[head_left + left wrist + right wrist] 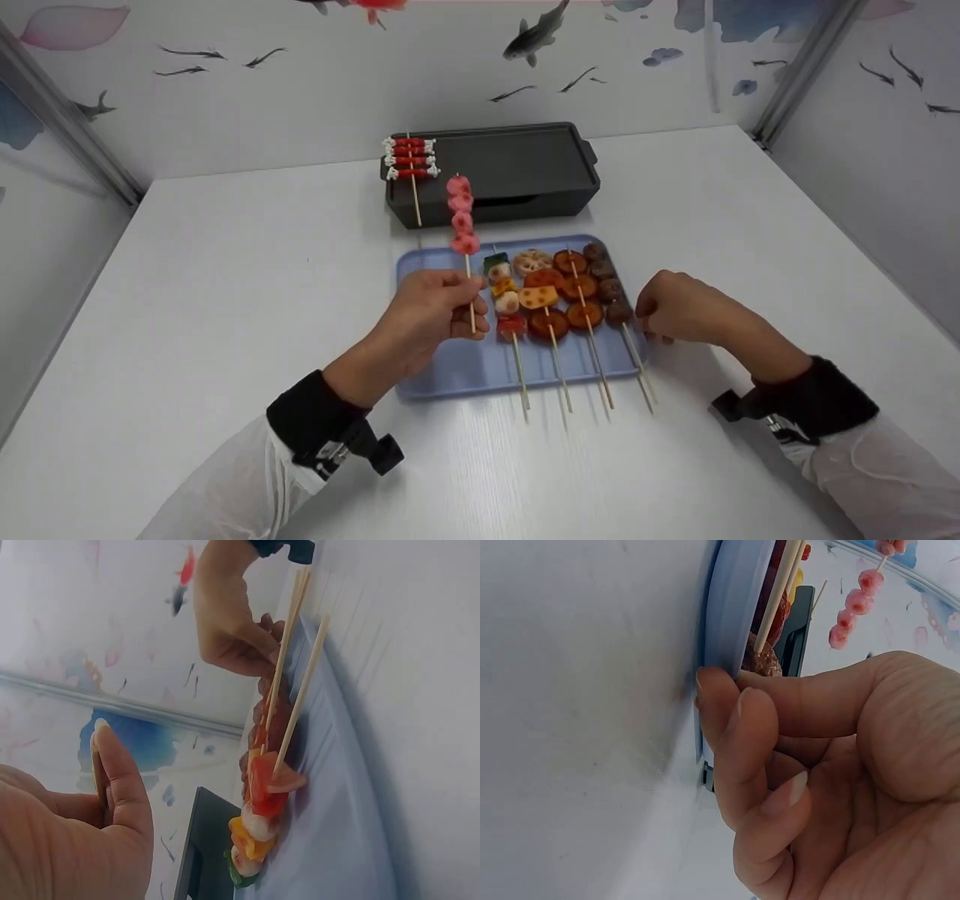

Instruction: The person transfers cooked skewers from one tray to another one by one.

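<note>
In the head view my left hand (pixel 424 315) pinches the stick of a skewer with pink balls (pixel 462 217), held upright over the left part of a blue tray (pixel 457 375). My right hand (pixel 686 307) is at the tray's right edge; in the right wrist view its thumb and forefinger pinch the tray's rim (pixel 735 607). Several skewers lie on the tray: a mixed vegetable skewer (pixel 507 302), one with a lotus slice and orange pieces (pixel 538 296), one of round brown slices (pixel 583 315), and one of dark brown balls (pixel 610 289) nearest the right hand.
Behind the tray stands a black grill box (pixel 502 161). Across its left end lies a skewer of red pieces with white ends (pixel 410 161), its stick overhanging the front. All this is on a white table (pixel 225 300), with fish-painted walls (pixel 337 90) around it.
</note>
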`<state>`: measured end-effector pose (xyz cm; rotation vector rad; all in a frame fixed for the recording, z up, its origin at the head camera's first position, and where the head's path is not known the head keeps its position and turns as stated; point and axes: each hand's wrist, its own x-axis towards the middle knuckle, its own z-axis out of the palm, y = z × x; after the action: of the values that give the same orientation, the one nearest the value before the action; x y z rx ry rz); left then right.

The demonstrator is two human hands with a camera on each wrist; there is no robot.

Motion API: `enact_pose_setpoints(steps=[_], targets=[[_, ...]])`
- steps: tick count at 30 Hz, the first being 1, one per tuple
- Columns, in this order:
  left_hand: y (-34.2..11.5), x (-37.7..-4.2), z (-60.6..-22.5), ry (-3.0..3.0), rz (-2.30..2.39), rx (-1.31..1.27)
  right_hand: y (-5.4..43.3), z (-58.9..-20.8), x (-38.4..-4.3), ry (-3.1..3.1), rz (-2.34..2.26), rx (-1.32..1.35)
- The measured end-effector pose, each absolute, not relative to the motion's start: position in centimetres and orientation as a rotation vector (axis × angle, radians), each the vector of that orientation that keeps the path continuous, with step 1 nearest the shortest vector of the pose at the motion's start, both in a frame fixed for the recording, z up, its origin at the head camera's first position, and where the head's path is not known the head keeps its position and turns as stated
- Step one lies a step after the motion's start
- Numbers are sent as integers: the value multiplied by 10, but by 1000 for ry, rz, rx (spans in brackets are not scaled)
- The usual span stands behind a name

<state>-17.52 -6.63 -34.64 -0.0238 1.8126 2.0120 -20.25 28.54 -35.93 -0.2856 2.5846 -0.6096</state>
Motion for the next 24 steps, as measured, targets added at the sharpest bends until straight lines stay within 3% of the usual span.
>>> enact_pose_setpoints(steps=[24], targets=[[-65, -133, -379, 1795, 1882, 9, 286, -361, -202, 2596, -621, -288]])
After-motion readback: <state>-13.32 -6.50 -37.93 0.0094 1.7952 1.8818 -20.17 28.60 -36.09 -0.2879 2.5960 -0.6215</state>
